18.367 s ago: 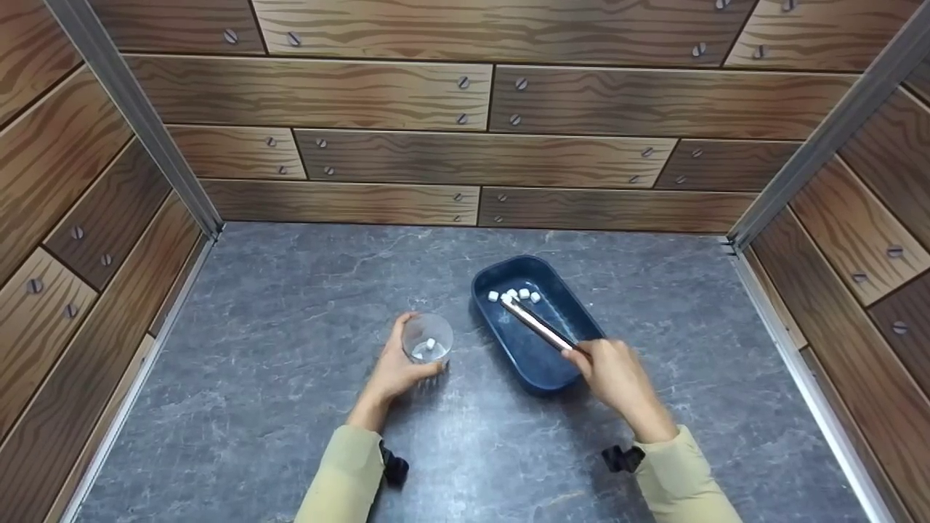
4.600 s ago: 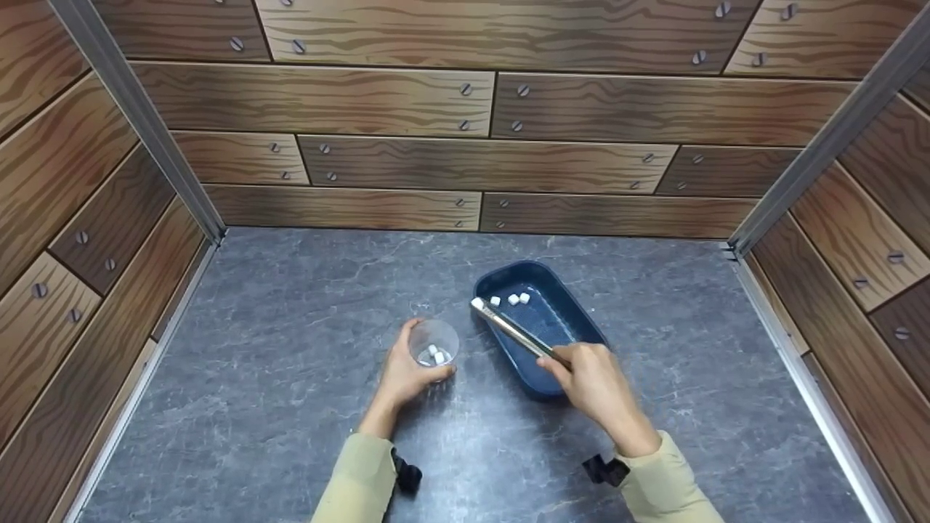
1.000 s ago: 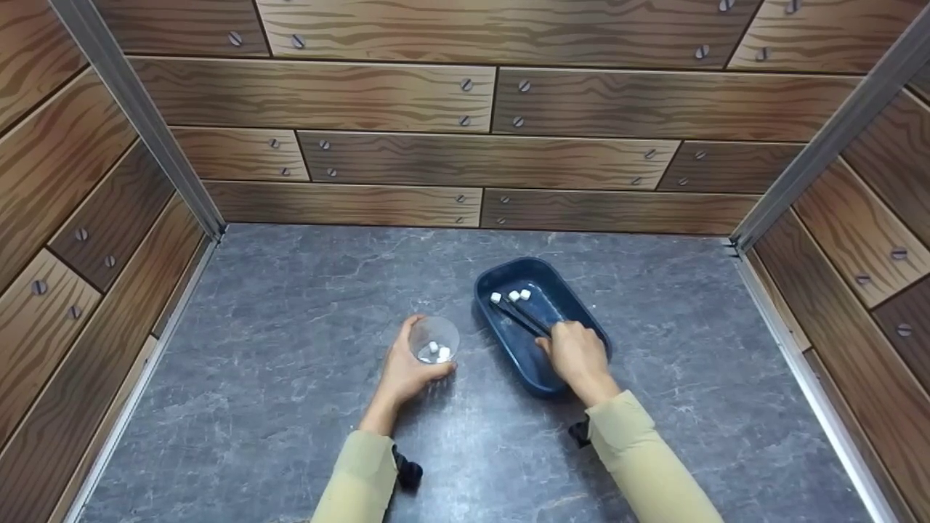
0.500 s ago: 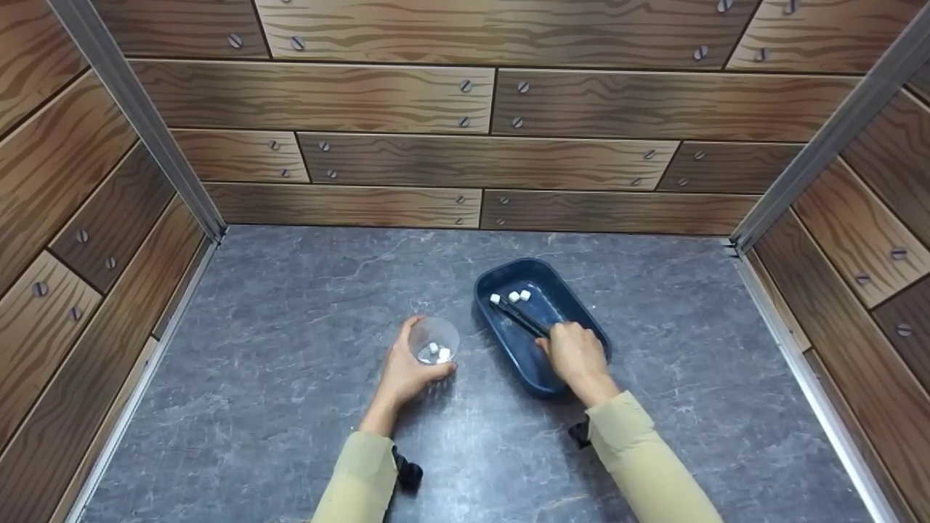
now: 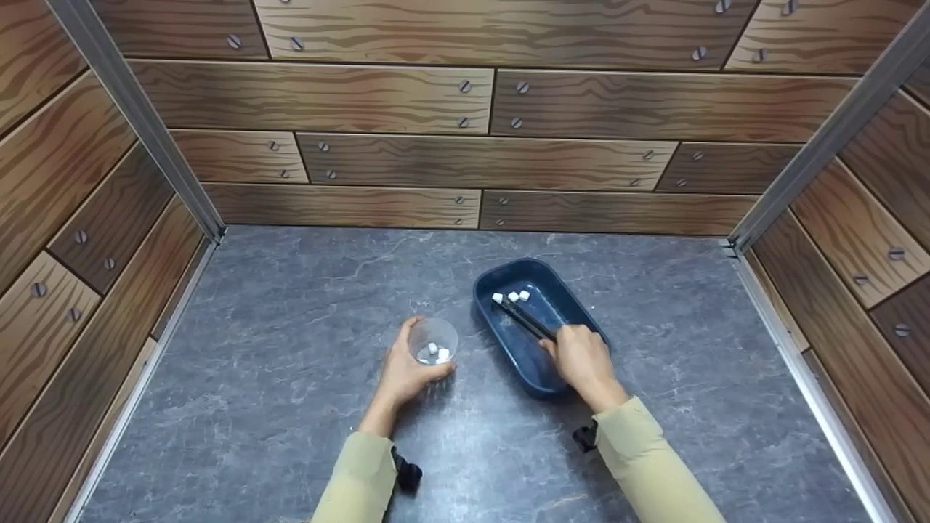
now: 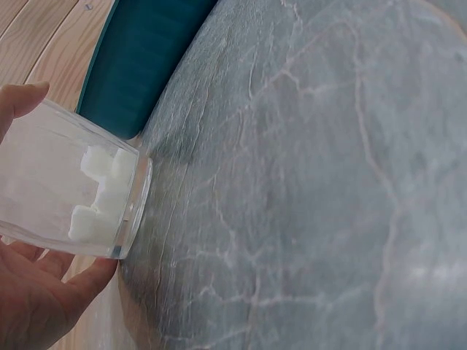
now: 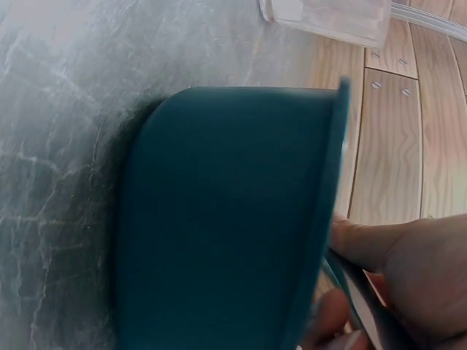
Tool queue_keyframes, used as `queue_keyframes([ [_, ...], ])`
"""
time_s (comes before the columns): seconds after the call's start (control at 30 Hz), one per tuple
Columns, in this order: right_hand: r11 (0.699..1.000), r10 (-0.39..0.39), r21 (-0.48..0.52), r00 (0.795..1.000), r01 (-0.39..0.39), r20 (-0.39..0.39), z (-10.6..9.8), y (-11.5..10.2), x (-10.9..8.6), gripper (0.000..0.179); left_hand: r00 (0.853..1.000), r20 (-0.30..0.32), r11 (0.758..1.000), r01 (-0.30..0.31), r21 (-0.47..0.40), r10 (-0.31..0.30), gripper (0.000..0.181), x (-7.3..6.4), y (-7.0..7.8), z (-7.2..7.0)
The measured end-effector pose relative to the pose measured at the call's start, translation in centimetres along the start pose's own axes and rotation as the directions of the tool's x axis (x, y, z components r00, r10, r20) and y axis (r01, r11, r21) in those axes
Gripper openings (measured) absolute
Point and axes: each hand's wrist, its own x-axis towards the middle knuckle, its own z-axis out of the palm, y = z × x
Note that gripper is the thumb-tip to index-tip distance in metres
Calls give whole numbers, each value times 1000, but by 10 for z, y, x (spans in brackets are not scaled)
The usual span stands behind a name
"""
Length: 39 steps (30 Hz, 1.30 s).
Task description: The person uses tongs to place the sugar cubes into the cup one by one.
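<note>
My left hand [image 5: 408, 372] grips a clear plastic cup [image 6: 55, 175] standing on the grey surface, thumb and fingers on opposite sides. Several small white cubes [image 6: 95, 224] lie at its bottom. My right hand [image 5: 579, 357] holds dark metal tongs [image 5: 530, 322], reaching over the near right rim of a deep blue tray [image 5: 519, 363]. At the tray's far left end the tong tips are right at the leftmost white cube [image 5: 497, 298]. Two more white cubes [image 5: 519, 296] sit just right of it. The right wrist view shows the tray's wall [image 7: 226, 211] hiding the tong tips.
The grey marbled tabletop [image 5: 290, 305] is enclosed by wood-patterned walls [image 5: 341, 203] at the back and both sides, with metal corner posts [image 5: 142, 116]. The cup stands left of the tray, a narrow gap between them.
Since the earliest frame, cubes in the cup have increased and those in the tray decreased. Lately the tongs, which earlier held a cube over the rim, are back inside, tips shifting slightly at the leftmost cube.
</note>
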Motion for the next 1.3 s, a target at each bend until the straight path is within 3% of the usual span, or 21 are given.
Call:
queue_keyframes([
  [0.47,997,-47,58,996,51,-71,-14,1,-19,27,1000,-6,1000,-20,-13,20,95,1,-1,0],
  [0.87,993,-14,121,1000,16,-24,-29,2,-34,23,1000,7,1000,6,6,-6,96,-2,-1,-1],
  [1.3,983,-49,178,999,49,-4,-51,-11,-42,18,1000,1,1000,-5,-4,5,96,-1,1,0],
])
